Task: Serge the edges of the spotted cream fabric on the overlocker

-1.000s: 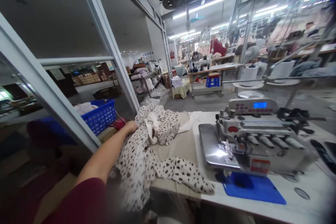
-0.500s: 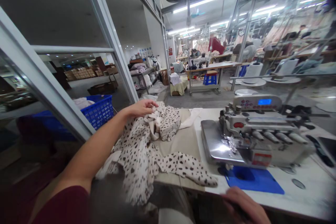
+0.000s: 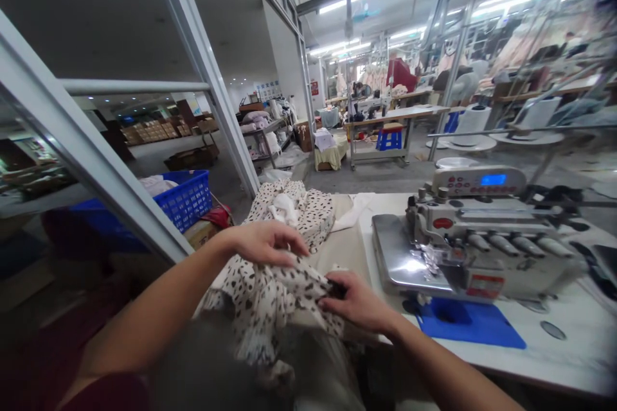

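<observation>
Cream fabric with dark spots [image 3: 260,289] lies bunched over the left part of the table and hangs down its front edge. My left hand [image 3: 272,244] is over the fabric, palm down, its fingers curved and apart, touching the cloth. To its right, my right hand [image 3: 354,298] pinches a raised fold of the same spotted fabric between thumb and fingers. Something dark shows at its fingertips, too small to make out. More spotted cloth, with a white piece [image 3: 285,209] on it, lies behind my hands.
An overlock sewing machine [image 3: 482,231] with a metal plate stands on the white table [image 3: 569,359] at right, a blue pad [image 3: 475,324] before it. Metal frame bars [image 3: 216,103] and a blue basket [image 3: 186,202] are at left. Thread cones [image 3: 472,125] stand behind the machine.
My left hand has come nearer and down over the fabric. My right hand has moved left and up from the table's front edge and taken hold of the spotted cloth, which is now gathered up.
</observation>
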`<control>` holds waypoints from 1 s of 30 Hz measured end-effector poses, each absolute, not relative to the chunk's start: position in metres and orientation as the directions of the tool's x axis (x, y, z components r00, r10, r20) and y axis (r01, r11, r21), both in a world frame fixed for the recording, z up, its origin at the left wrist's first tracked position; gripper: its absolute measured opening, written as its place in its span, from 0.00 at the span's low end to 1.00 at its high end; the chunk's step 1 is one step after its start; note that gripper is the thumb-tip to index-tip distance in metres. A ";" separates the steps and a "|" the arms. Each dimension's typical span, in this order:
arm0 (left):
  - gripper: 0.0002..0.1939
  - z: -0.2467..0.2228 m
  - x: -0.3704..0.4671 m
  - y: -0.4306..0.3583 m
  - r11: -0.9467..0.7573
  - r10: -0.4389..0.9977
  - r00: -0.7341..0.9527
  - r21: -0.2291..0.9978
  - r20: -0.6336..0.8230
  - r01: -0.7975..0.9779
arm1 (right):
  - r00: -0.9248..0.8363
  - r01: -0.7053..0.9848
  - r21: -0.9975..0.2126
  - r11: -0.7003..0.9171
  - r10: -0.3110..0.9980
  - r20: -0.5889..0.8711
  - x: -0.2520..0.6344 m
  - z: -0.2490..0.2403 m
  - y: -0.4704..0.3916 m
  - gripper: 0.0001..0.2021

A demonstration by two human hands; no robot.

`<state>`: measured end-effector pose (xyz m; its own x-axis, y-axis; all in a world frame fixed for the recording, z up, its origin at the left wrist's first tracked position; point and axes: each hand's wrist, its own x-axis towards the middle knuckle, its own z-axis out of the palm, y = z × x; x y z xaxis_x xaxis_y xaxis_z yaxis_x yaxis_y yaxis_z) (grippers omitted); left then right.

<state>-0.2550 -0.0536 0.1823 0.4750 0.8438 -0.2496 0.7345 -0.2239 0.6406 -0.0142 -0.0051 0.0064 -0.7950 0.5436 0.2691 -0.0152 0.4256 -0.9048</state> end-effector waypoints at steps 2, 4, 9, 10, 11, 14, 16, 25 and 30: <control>0.21 0.167 -0.291 -0.037 -0.007 0.966 0.132 0.486 -0.224 0.874 | -0.745 0.056 -0.916 0.398 0.627 0.227 -0.010 -0.001 0.000 0.08; 0.18 0.147 -0.324 -0.018 0.194 0.981 -0.179 0.298 -0.077 0.934 | -0.662 0.143 -0.911 0.386 0.722 0.202 -0.005 -0.006 0.006 0.11; 0.15 0.098 -0.367 0.005 0.370 0.927 -0.376 0.220 -0.013 0.903 | -0.497 0.409 -0.793 0.452 0.839 0.222 0.004 -0.017 0.016 0.13; 0.13 0.093 -0.369 0.005 0.385 0.919 -0.394 0.218 -0.002 0.897 | -0.503 0.453 -0.750 0.482 0.833 0.231 0.005 -0.021 0.016 0.13; 0.11 0.091 -0.371 0.005 0.395 0.913 -0.408 0.220 0.017 0.892 | -0.513 0.496 -0.701 0.512 0.824 0.239 0.005 -0.027 0.014 0.13; 0.10 0.098 -0.371 0.004 0.390 0.899 -0.425 0.246 0.109 0.887 | -0.518 0.594 -0.565 0.573 0.809 0.277 0.006 -0.041 0.005 0.17; 0.11 0.107 -0.362 0.003 0.347 0.900 -0.402 0.280 0.170 0.895 | -0.509 0.606 -0.525 0.597 0.799 0.321 0.010 -0.044 -0.003 0.20; 0.10 0.092 -0.164 -0.069 -0.483 0.832 0.285 0.368 0.476 0.795 | -0.461 -0.051 -0.955 0.293 0.841 0.282 0.063 -0.016 -0.040 0.18; 0.07 0.036 -0.061 -0.100 -0.749 0.596 0.634 0.054 0.493 0.661 | -0.660 -0.302 -0.905 -0.298 0.751 -0.028 0.114 -0.040 -0.057 0.21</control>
